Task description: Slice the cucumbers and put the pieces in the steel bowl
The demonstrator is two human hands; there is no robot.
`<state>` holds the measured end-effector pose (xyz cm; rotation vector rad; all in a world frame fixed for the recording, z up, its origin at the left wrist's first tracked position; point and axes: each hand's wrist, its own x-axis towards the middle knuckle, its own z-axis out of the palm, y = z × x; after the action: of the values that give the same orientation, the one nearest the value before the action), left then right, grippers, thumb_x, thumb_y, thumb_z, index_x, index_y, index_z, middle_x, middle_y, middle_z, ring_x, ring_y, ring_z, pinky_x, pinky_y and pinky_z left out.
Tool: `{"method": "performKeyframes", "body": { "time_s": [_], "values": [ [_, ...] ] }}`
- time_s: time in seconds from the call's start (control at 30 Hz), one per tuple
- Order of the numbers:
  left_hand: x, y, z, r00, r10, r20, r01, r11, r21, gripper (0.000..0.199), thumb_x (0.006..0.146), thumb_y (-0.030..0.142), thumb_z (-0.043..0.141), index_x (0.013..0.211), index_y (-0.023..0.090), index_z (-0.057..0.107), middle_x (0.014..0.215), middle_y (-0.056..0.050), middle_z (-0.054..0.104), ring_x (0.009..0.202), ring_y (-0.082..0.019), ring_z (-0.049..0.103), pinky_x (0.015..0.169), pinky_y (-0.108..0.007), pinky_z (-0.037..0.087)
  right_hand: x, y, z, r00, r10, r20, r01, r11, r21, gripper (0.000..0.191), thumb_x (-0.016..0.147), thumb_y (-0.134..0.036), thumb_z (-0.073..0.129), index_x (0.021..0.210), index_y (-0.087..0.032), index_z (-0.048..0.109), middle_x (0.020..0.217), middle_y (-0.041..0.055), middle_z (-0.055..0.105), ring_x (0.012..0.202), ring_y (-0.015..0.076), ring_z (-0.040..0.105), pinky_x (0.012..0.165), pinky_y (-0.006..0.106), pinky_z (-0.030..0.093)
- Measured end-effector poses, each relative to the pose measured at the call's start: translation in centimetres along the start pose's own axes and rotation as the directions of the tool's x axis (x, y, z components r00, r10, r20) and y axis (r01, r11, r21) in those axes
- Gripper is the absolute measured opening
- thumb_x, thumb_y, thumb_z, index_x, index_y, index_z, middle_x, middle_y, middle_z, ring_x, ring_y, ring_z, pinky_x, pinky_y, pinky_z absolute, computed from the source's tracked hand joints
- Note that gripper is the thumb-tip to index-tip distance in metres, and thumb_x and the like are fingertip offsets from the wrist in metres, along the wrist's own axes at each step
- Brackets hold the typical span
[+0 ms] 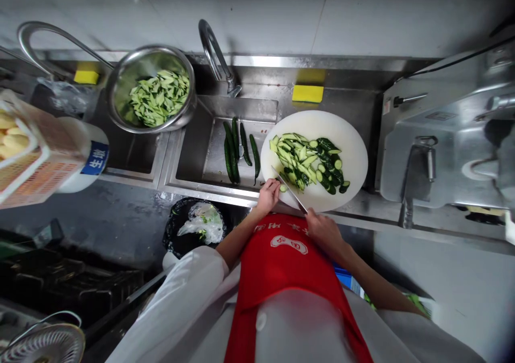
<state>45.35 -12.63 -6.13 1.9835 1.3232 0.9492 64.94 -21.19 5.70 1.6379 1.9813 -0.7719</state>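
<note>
A round white cutting board (pixel 350 138) carries a pile of cut cucumber pieces (pixel 298 154), with darker-skinned chunks on its right side. My right hand (pixel 325 233) is closed round the handle of a knife (pixel 290 190), whose blade points up and left over the board's near edge. Beside the blade, at the board's lower left edge, my left hand (pixel 269 195) has its fingers bent together on a small piece of cucumber (pixel 283 188). Several whole cucumbers (pixel 234 146) lie in the sink (pixel 193 154) left of the board.
A steel bowl (pixel 116 92) of sliced cucumber sits at the upper left, near a faucet (pixel 213 46). Yellow sponges (pixel 308 93) lie by the wall. A pink basket (pixel 52 159) is far left. Below the counter is a black-lined bin (pixel 171 231). Metal equipment (pixel 442 132) stands right.
</note>
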Motion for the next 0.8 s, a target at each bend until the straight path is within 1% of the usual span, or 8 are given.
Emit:
{"method": "performKeyframes", "body": {
  "time_s": [0.1, 0.17, 0.3, 0.43, 0.5, 0.63, 0.8],
  "values": [
    [-0.2, -0.3, -0.1, 1.0, 0.001, -0.015, -0.001, 1.0, -0.012, 0.021, 0.1, 0.021, 0.047, 0.098, 0.016, 0.067, 0.096, -0.008, 0.062, 0.09, -0.015, 0.063, 0.084, -0.027, 0.054, 0.4, 0.0, 0.3, 1.0, 0.004, 0.015, -0.005, 1.0, 0.013, 0.031, 0.105, -0.026, 0.023, 0.12, -0.013, 0.047, 0.089, 0.0123, 0.071, 0.088, 0.0237, 0.072, 0.07, 0.028, 0.046],
    [-0.3, -0.8, -0.3, 1.0, 0.014, 0.002, -0.014, 1.0, -0.012, 0.021, 0.1, 0.021, 0.047, 0.101, 0.017, 0.067, 0.099, -0.009, 0.063, 0.092, -0.016, 0.063, 0.086, -0.028, 0.055, 0.7, 0.0, 0.4, 1.0, 0.008, 0.021, -0.008, 1.0, 0.021, 0.032, 0.105, -0.027, 0.024, 0.122, -0.012, 0.047, 0.091, 0.0133, 0.071, 0.091, 0.0242, 0.072, 0.071, 0.028, 0.046],
    [-0.6, -2.1, -0.6, 0.992, 0.094, 0.086, -0.096, 0.995, 0.015, 0.025, 0.101, 0.021, 0.043, 0.107, 0.016, 0.067, 0.103, -0.01, 0.061, 0.096, -0.017, 0.063, 0.088, -0.03, 0.055, 0.5, 0.1, 0.5, 1.0, 0.003, -0.006, -0.003, 1.0, 0.01, 0.034, 0.105, -0.027, 0.022, 0.123, -0.013, 0.046, 0.089, 0.0128, 0.071, 0.089, 0.0253, 0.072, 0.071, 0.029, 0.046],
    [-0.5, -3.0, -0.9, 0.972, 0.144, 0.186, -0.154, 0.987, 0.042, 0.026, 0.102, 0.021, 0.041, 0.112, 0.016, 0.064, 0.102, -0.011, 0.062, 0.099, -0.019, 0.061, 0.091, -0.033, 0.054, 0.0, 0.1, 0.5, 1.0, 0.009, 0.018, -0.009, 1.0, -0.013, 0.033, 0.105, -0.026, 0.021, 0.121, -0.013, 0.047, 0.089, 0.0126, 0.071, 0.087, 0.0244, 0.073, 0.07, 0.028, 0.045],
    [-0.4, -3.1, -1.1, 0.966, 0.155, 0.207, -0.166, 0.985, 0.036, 0.026, 0.102, 0.02, 0.04, 0.113, 0.016, 0.063, 0.102, -0.011, 0.062, 0.099, -0.019, 0.061, 0.092, -0.034, 0.053, 0.1, 0.0, 0.5, 1.0, 0.005, 0.028, -0.005, 1.0, -0.02, 0.034, 0.105, -0.025, 0.02, 0.124, -0.012, 0.045, 0.091, 0.0132, 0.071, 0.089, 0.0249, 0.072, 0.07, 0.028, 0.045],
    [-0.2, -3.0, -1.2, 0.964, 0.159, 0.214, -0.17, 0.985, 0.033, 0.025, 0.102, 0.021, 0.04, 0.111, 0.015, 0.062, 0.099, -0.011, 0.062, 0.097, -0.019, 0.061, 0.091, -0.035, 0.054, 0.4, 0.0, 0.5, 1.0, -0.004, 0.013, 0.004, 0.999, -0.04, 0.035, 0.104, -0.026, 0.022, 0.128, -0.012, 0.043, 0.089, 0.0129, 0.071, 0.09, 0.0252, 0.072, 0.072, 0.029, 0.045],
    [-0.1, -2.6, -1.4, 0.967, 0.153, 0.206, -0.161, 0.987, 0.026, 0.025, 0.103, 0.023, 0.039, 0.111, 0.015, 0.061, 0.099, -0.011, 0.062, 0.096, -0.019, 0.061, 0.089, -0.036, 0.054, 0.5, 0.0, 0.3, 1.0, 0.004, 0.031, -0.003, 1.0, -0.018, 0.032, 0.105, -0.026, 0.023, 0.123, -0.014, 0.046, 0.091, 0.0123, 0.071, 0.089, 0.0241, 0.072, 0.071, 0.028, 0.045]
  ]
}}
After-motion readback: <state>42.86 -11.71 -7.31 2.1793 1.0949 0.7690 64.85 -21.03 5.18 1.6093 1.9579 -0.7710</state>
